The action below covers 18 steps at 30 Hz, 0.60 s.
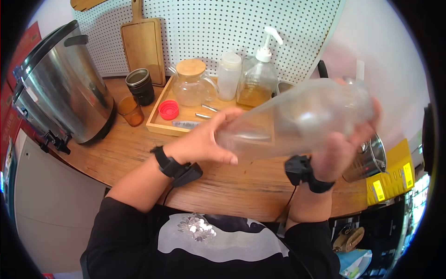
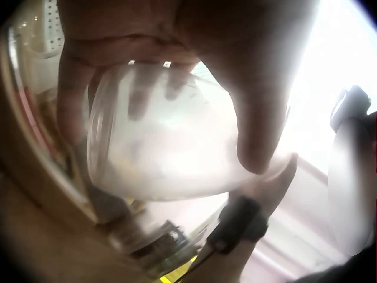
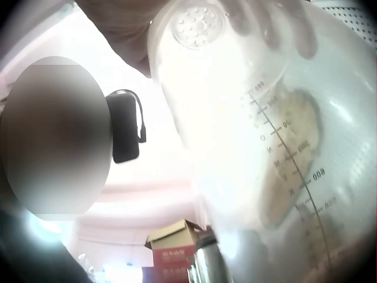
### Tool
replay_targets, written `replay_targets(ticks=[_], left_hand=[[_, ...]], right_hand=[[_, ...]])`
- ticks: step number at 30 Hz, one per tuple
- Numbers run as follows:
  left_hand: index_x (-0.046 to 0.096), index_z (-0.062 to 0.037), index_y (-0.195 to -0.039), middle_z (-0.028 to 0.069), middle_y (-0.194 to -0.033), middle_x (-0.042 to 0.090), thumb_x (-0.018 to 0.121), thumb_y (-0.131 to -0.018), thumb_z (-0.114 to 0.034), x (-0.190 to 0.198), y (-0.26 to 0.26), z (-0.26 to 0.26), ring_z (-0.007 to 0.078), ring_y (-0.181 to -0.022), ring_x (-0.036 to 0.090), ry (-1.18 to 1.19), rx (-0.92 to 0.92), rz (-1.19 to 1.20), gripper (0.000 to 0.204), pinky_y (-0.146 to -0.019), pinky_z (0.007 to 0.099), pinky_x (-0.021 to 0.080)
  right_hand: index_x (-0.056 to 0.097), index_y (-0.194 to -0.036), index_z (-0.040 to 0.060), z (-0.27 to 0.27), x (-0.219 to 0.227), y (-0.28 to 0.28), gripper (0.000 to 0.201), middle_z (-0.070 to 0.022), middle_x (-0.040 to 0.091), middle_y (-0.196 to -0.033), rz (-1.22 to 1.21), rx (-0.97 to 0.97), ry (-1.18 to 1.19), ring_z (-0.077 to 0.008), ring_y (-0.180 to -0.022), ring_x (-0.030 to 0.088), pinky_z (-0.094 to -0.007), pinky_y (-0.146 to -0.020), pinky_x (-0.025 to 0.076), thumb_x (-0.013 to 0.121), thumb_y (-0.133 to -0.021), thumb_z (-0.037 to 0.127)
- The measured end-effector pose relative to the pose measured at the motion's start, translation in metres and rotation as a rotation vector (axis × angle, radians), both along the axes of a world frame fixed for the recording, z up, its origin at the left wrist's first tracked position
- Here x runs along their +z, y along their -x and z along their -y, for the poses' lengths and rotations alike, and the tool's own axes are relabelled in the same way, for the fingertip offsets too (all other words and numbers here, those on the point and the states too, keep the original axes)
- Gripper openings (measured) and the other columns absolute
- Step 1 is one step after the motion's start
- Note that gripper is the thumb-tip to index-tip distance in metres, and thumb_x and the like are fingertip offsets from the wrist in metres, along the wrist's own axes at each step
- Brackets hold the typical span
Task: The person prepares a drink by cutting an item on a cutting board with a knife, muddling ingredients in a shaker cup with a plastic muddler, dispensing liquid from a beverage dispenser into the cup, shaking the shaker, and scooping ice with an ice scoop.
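Note:
A large translucent bottle [image 1: 288, 121], blurred in the head view, is held tilted above the table between both hands. The left hand [image 1: 204, 139] grips its lower left end, fingers behind and thumb in front. At the upper right end, the right hand [image 1: 344, 144] holds the bottle, its fingers partly hidden and smeared by motion. The left wrist view has the left hand [image 2: 177, 41] spread round the bottle [image 2: 165, 141]. Measuring marks show on the bottle [image 3: 283, 147] in the right wrist view, with fingers of the right hand [image 3: 129, 29] over its top.
A wooden tray [image 1: 165, 129] holds a glass teapot [image 1: 188, 88], a red lid [image 1: 168, 110], a white bottle [image 1: 229, 76] and a pump bottle [image 1: 256, 83]. Left are an amber cup [image 1: 131, 113], a dark jar [image 1: 141, 88] and a steel urn [image 1: 69, 83]; right, a metal pot [image 1: 374, 156].

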<state>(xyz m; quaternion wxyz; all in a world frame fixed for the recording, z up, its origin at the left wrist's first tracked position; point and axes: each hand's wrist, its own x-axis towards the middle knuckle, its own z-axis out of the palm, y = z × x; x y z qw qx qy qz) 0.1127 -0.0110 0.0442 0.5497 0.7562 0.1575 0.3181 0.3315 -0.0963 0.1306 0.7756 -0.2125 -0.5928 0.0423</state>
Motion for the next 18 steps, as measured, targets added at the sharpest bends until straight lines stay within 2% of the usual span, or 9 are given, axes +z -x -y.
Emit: replay_targets(ticks=[1, 5, 7, 8, 9, 11, 14, 16, 18], left_hand=[[0.021, -0.0064, -0.146, 0.0111, -0.139, 0.040, 0.088, -0.063, -0.021, 0.013, -0.001, -0.002, 0.0227, -0.124, 0.045, 0.009, 0.019, 0.144, 0.107, -0.101, 0.0382, 0.041], [0.026, -0.0068, -0.143, 0.0135, -0.134, 0.044, 0.082, -0.070, -0.034, 0.052, -0.026, 0.000, 0.0261, -0.121, 0.048, 0.056, 0.062, 0.508, 0.096, -0.099, 0.0411, 0.044], [0.030, -0.0085, -0.139, 0.0153, -0.131, 0.046, 0.067, -0.084, -0.043, 0.053, -0.043, 0.001, 0.0274, -0.116, 0.051, 0.389, 0.101, 0.785, 0.075, -0.095, 0.0430, 0.046], [0.037, -0.0088, -0.134, 0.0163, -0.129, 0.048, 0.052, -0.093, -0.045, 0.048, -0.053, 0.006, 0.0267, -0.114, 0.052, 0.431, 0.132, 0.751, 0.057, -0.093, 0.0429, 0.047], [0.037, -0.0088, -0.134, 0.0163, -0.129, 0.048, 0.052, -0.093, -0.045, 0.036, -0.060, 0.001, 0.0267, -0.114, 0.052, 0.433, 0.128, 0.747, 0.057, -0.093, 0.0429, 0.047], [0.044, -0.0088, -0.126, 0.0086, -0.120, 0.053, 0.053, -0.095, -0.035, 0.005, -0.071, -0.013, 0.0186, -0.105, 0.054, 0.882, -0.001, 0.764, 0.041, -0.086, 0.0383, 0.049], [0.050, -0.0085, -0.120, 0.0066, -0.116, 0.055, 0.052, -0.096, -0.031, 0.016, -0.060, -0.011, 0.0168, -0.103, 0.055, 0.921, -0.011, 0.677, 0.033, -0.083, 0.0338, 0.049], [0.044, -0.0055, -0.127, 0.0133, -0.122, 0.055, 0.048, -0.097, -0.033, 0.055, -0.048, 0.021, 0.0232, -0.113, 0.052, 0.585, 0.038, 0.622, 0.042, -0.092, 0.0401, 0.046], [0.045, -0.0047, -0.126, 0.0126, -0.121, 0.055, 0.049, -0.096, -0.033, 0.057, -0.041, 0.034, 0.0222, -0.113, 0.053, 0.085, -0.047, 0.686, 0.041, -0.092, 0.0377, 0.046]], right_hand=[[0.028, -0.138, 0.0069, 0.006, 0.010, -0.005, 0.081, -0.0205, 0.045, -0.130, -0.010, -0.078, -0.093, -0.0354, -0.117, 0.051, -0.0497, -0.096, 0.046, 0.069, -0.077, 0.041], [0.040, -0.129, -0.0018, 0.023, 0.010, -0.031, 0.079, -0.0223, 0.053, -0.121, -0.124, 0.022, -0.231, -0.0384, -0.110, 0.055, -0.0487, -0.092, 0.048, 0.052, -0.079, 0.058], [0.048, -0.123, -0.0076, 0.023, 0.010, -0.038, 0.089, -0.0235, 0.058, -0.116, -0.214, 0.083, -0.312, -0.0403, -0.105, 0.057, -0.0481, -0.090, 0.049, 0.040, -0.080, 0.070], [0.048, -0.123, -0.0076, 0.017, 0.012, -0.034, 0.089, -0.0235, 0.058, -0.116, -0.215, 0.081, -0.316, -0.0403, -0.105, 0.057, -0.0481, -0.090, 0.049, 0.040, -0.080, 0.070], [0.050, -0.123, -0.0079, 0.011, 0.015, -0.026, 0.088, -0.0245, 0.057, -0.117, -0.098, -0.060, -0.372, -0.0413, -0.105, 0.057, -0.0475, -0.090, 0.049, 0.040, -0.081, 0.069], [0.052, -0.123, -0.0082, 0.006, 0.011, -0.025, 0.088, -0.0254, 0.057, -0.118, 0.018, -0.199, -0.410, -0.0422, -0.104, 0.058, -0.0469, -0.090, 0.049, 0.040, -0.081, 0.069], [0.045, -0.130, -0.0078, -0.002, -0.004, -0.032, 0.085, -0.0226, 0.055, -0.123, 0.049, -0.373, -0.164, -0.0414, -0.108, 0.057, -0.0440, -0.093, 0.048, 0.048, -0.082, 0.062], [0.045, -0.129, -0.0064, -0.015, -0.015, -0.021, 0.080, -0.0213, 0.056, -0.122, -0.012, -0.306, -0.155, -0.0401, -0.106, 0.057, -0.0435, -0.092, 0.048, 0.050, -0.082, 0.059], [0.045, -0.128, -0.0051, -0.029, -0.025, -0.009, 0.076, -0.0200, 0.057, -0.120, -0.058, -0.235, -0.150, -0.0387, -0.105, 0.058, -0.0430, -0.091, 0.049, 0.051, -0.083, 0.055]])
